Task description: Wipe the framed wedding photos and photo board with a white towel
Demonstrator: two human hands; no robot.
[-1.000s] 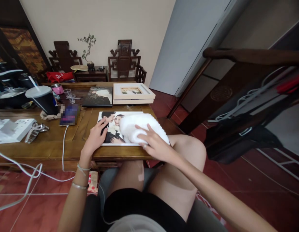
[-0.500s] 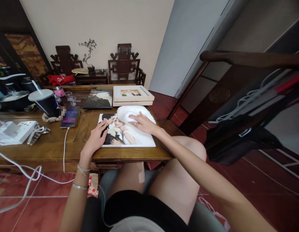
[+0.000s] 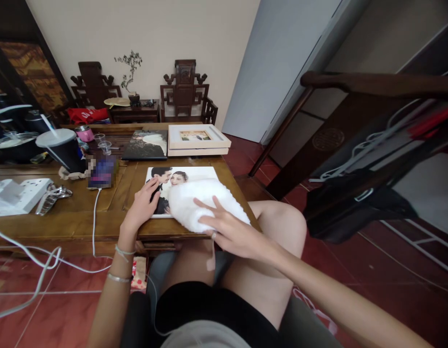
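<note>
White plush cloth (image 3: 185, 200) partly covered the photo print (image 3: 166, 187) on the table (image 3: 79, 217). I saw the right hand (image 3: 236, 234) splayed over the cloth; left hand (image 3: 144, 202), fingers slightly parted, lay on the print's left side, presumably steadying it.

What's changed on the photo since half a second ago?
The right hand and the white cloth under it have moved from the far edge of the photo panel toward the person, and the cloth now hangs past its near edge. The left hand stayed on the panel's left side; the white box behind stayed put.
</note>
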